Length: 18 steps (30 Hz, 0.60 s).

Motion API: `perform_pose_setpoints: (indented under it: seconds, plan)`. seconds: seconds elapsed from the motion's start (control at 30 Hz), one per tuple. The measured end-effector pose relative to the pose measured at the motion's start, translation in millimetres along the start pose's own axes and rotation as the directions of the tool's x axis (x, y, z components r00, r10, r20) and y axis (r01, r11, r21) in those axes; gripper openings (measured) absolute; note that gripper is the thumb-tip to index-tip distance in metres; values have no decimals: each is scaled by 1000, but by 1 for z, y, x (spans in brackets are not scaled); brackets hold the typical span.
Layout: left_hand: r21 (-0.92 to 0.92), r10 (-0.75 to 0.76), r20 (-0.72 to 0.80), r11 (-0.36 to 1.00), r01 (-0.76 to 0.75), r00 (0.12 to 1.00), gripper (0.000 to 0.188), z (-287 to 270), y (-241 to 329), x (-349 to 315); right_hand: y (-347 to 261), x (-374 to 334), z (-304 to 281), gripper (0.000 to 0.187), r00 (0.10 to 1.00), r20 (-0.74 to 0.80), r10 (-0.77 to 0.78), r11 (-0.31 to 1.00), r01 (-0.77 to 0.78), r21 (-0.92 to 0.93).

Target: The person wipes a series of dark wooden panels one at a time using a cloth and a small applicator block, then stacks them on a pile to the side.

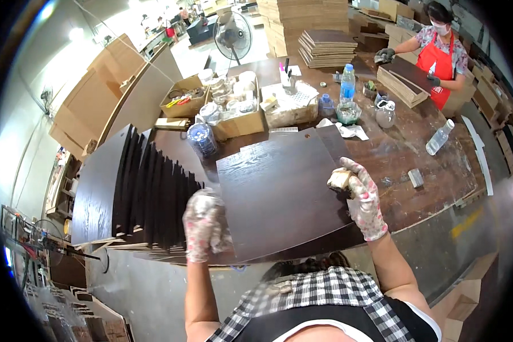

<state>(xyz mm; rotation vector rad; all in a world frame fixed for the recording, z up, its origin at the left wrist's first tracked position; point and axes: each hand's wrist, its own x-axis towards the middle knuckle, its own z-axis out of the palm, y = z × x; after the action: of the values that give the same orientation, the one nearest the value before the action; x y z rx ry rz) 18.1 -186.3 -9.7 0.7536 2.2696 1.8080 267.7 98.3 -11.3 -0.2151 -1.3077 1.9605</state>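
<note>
Panel (279, 194) lies flat on the tabletop (402, 151), prob. so I reach it all. My R hand (363, 199) grips a block (340, 178) at panel's right edge; L hand (202, 223)'s blurred by its left edge, can't tell if holding. Boards (100, 191) fan out left of panel, likely for access.

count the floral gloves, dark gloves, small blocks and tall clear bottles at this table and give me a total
Floral gloves: 2, on the left hand and right hand
Dark gloves: 2, on the co-worker
Small blocks: 2, one in the right hand, one on the table
Tall clear bottles: 2
Total: 8
</note>
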Motion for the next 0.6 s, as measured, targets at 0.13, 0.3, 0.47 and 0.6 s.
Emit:
perform_pose_setpoints:
  seconds: [0.13,0.3,0.47,0.6]
  plan:
    - [-252,60,-82,965,-79,995,44,21,81,13,-3,-5,-11,45,998,-53,-31,991,37,125]
    - [78,433,788,636,-768,439,59,137,63,30,-3,-7,-15,43,999,3,51,973,-50,227]
    - [109,676,547,529,-842,495,56,190,29,121,-10,-7,-8,48,988,65,140,990,-137,-41]
    - [207,632,570,507,-837,524,49,229,54,108,6,-8,-18,34,996,51,69,992,-74,102]
